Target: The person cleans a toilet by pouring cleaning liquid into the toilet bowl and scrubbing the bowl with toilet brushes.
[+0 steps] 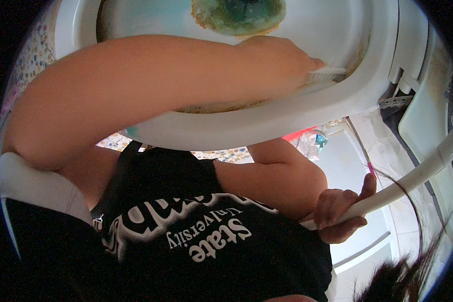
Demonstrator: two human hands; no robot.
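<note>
A white toilet (249,130) with brown grime along its inner rim fills the upper view. Greenish water with a brown-stained edge (241,17) lies in its bowl. My left hand (279,64) reaches across and into the bowl. It is closed on what looks like a small scrub brush (322,77), pale bristles against the inside wall near the right end; the handle is mostly hidden by the hand. Lower right, beside my bent knee, my right hand (339,215) wraps around a thick white hose or pipe (407,181), which runs up to the right edge.
The seat hinge (406,85) and a white tank-like part (422,113) stand on the right. Speckled terrazzo floor (34,53) shows at left. Clear plastic packaging (309,145) and something pink (298,134) lie beyond the bowl's lower edge. Dark hair (396,279) hangs into view.
</note>
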